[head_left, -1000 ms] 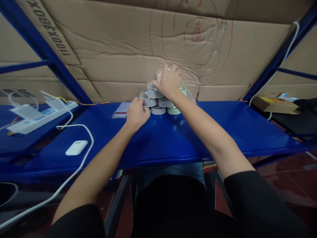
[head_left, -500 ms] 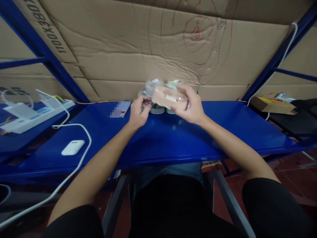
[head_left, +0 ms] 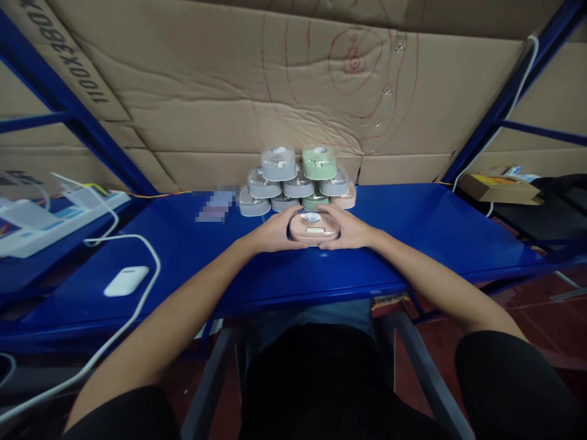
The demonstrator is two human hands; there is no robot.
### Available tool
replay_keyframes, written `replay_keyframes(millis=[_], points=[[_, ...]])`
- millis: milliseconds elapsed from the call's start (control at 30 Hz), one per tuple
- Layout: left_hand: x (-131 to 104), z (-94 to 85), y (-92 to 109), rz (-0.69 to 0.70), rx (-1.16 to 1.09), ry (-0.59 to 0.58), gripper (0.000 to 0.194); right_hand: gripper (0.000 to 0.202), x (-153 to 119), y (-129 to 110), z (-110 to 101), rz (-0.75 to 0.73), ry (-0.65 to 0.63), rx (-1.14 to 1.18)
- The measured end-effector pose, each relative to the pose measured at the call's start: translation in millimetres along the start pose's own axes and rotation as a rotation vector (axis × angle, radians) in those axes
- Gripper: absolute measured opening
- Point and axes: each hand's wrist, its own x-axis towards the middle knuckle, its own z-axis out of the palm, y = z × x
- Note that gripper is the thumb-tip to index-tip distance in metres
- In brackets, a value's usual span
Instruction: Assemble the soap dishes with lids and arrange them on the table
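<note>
Between my two hands is a peach-coloured box with a clear lid (head_left: 314,234), a round sticker and a small white bar on its top. My left hand (head_left: 277,233) is closed around its left end, and my right hand (head_left: 349,231) grips the right end. Right behind it rises a stack of similar clear-lidded boxes. At the top sit a grey box (head_left: 278,166) and a green box (head_left: 319,165). Three grey ones make up the middle row. Several more form the bottom row, among them a peach box (head_left: 343,196), partly hidden by my hands.
The stack stands on a blue table (head_left: 403,238) before a cardboard wall (head_left: 202,91). Left on the table lie a blurred-out phone (head_left: 215,206), a white earbud case (head_left: 127,281) and a white cable (head_left: 149,269). A power strip (head_left: 64,223) and an open carton (head_left: 499,189) lie at the sides.
The peach box, tilted in my right hand before, is now lower, level and nearer to me. My left hand has moved from beside the stack onto its left end.
</note>
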Motion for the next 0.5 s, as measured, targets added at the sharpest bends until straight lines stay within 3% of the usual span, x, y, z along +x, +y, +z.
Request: replay_keyframes(millis=[167,267,367,500], points=[[2,9.2,2,0.017,-0.022,0.019,0.111,0.12,1,-14,6,-0.007,0.037,0.007],[3,8.0,6,0.027,-0.024,0.009,0.096,0.11,0,-22,-1,-0.014,0.056,0.036],[3,3.0,7,-0.011,-0.033,0.004,0.087,0.102,-6,-21,-27,0.007,0.097,0.071],[2,-9.0,1,-0.04,-0.028,0.012,0.087,0.1,-23,-5,-76,0.163,0.062,0.042]])
